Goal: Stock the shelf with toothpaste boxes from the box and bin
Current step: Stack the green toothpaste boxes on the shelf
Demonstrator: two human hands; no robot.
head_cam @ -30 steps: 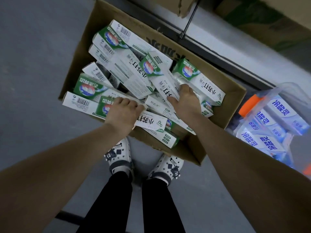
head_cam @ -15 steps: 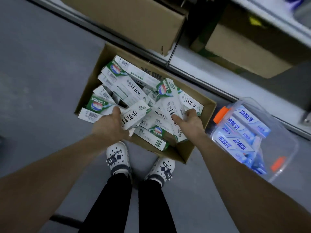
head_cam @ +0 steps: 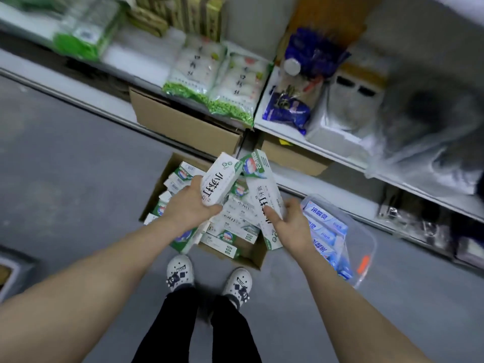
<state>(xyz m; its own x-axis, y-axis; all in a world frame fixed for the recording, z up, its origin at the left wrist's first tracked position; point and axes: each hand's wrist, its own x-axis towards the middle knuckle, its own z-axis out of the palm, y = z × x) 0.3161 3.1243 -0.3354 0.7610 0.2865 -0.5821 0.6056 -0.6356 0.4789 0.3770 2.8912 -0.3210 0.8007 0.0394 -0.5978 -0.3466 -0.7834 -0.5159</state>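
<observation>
My left hand (head_cam: 190, 206) grips a white and green toothpaste box (head_cam: 221, 178) lifted above the cardboard box (head_cam: 251, 255) on the floor. My right hand (head_cam: 292, 226) holds a second, longer white and green toothpaste box (head_cam: 263, 197) by its lower part, tilted upright. Several more green toothpaste boxes (head_cam: 231, 233) lie jumbled in the cardboard box. To the right, a clear plastic bin (head_cam: 366, 247) holds blue toothpaste boxes (head_cam: 326, 226). The white shelf (head_cam: 330, 153) runs across in front of me.
The shelf carries bags of white goods with green print (head_cam: 217, 79), a blue packet (head_cam: 288, 106), white foam blocks (head_cam: 340, 121) and clear plastic wrap (head_cam: 432, 142). Cardboard cartons (head_cam: 180, 121) sit under it. My feet in white clogs (head_cam: 209, 279) stand just behind the box.
Both hands have risen out of the cardboard box, each with a toothpaste box in it. My view has tilted up from the box to the shelf.
</observation>
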